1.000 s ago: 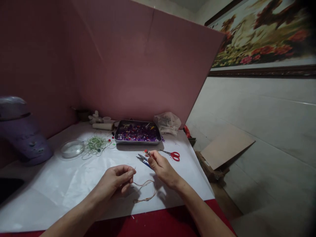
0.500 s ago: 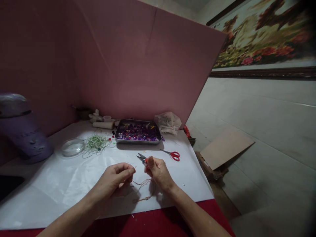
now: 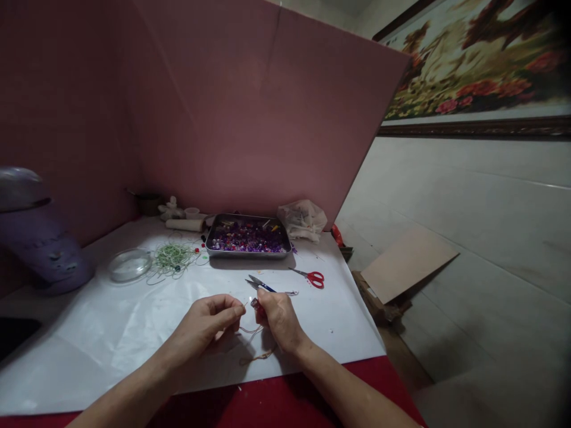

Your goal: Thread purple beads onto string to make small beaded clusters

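Note:
My left hand [image 3: 216,318] pinches a thin brown cord, and its short end pokes out past my fingertips. More of the cord [image 3: 256,358] hangs down and lies on the white sheet between my hands. My right hand [image 3: 281,321] is closed round a red lighter [image 3: 256,305]. The metal top of the lighter points left at the cord end, a small gap away, with a tiny bright spot at it. Just beyond my right hand lie thread snips [image 3: 265,286] with a blue handle, their blades pointing left.
A metal tray [image 3: 250,255] of purple beads stands at the back beside a plastic bag [image 3: 303,219]. Red-handled scissors [image 3: 314,278] lie to the right. Leftward are a green thread tangle [image 3: 173,257], a clear round dish [image 3: 130,265] and a purple bottle [image 3: 49,249].
My right hand has turned and dropped slightly, bringing the lighter's top toward the cord end. The snips' handle now shows. A small bright spot has appeared by the lighter. My left hand stays put.

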The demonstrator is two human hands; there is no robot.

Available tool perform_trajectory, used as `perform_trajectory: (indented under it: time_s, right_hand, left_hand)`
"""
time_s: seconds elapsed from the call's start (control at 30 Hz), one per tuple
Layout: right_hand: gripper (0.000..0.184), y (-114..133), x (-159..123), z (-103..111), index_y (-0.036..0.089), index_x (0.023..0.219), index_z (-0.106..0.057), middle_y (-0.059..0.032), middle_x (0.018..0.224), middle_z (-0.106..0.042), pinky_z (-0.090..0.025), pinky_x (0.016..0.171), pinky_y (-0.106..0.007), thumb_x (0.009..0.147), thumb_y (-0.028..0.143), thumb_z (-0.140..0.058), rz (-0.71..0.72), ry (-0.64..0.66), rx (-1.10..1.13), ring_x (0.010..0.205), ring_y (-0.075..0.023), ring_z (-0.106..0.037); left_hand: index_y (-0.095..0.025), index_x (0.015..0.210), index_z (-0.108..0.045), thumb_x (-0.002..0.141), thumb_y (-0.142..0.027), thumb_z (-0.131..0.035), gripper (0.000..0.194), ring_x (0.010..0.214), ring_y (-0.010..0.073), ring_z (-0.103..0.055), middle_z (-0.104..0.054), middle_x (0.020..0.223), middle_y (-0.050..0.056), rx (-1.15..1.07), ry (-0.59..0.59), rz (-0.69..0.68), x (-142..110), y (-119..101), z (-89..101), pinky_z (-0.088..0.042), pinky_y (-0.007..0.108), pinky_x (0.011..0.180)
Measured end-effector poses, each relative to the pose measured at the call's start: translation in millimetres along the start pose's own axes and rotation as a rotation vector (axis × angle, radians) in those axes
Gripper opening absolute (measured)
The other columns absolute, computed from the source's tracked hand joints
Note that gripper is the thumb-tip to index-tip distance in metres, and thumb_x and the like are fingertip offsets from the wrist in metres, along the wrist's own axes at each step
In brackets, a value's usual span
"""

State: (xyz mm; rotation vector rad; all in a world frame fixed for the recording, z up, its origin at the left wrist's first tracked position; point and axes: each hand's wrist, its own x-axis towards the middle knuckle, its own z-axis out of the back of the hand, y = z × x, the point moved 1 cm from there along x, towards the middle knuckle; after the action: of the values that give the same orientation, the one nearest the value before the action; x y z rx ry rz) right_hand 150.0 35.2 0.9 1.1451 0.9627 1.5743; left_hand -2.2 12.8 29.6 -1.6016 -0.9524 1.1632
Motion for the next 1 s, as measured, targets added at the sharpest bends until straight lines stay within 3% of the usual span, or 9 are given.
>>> perform_trajectory:
  time_s: [0.13, 1.0]
  right_hand:
    - [0.058, -2.3, 0.8, 0.0, 0.016, 0.048, -0.052, 0.0025, 0.046, -0.043, -0.03, 0.048, -0.021, 0.091, 0.049, -0.033, -0.039, 0.089, -0.011, 0.045, -0.0089, -0.038]
    - [0.058, -5.5, 2.3, -0.3, 0.016, 0.05, -0.051, 0.002, 0.047, -0.042, -0.029, 0.048, -0.022, 0.091, 0.053, -0.034, -0.073, 0.115, -0.01, 0.046, -0.0092, -0.037]
  left_hand:
    - [-0.017, 0.061, -0.054, 0.068, -0.04, -0.067, 0.027, 0.037, 0.0049, -0.024, -0.041, 0.043, -0.008, -0.009, 0.002, -0.014, 1.1, 2.4, 0.2, -0.011, 0.02, 0.037]
    - [-0.017, 0.059, -0.053, 0.069, -0.04, -0.067, 0.029, 0.036, 0.0043, -0.025, -0.042, 0.043, -0.008, -0.026, 0.014, -0.019, 2.5, 4.0, -0.3, -0.01, 0.021, 0.037]
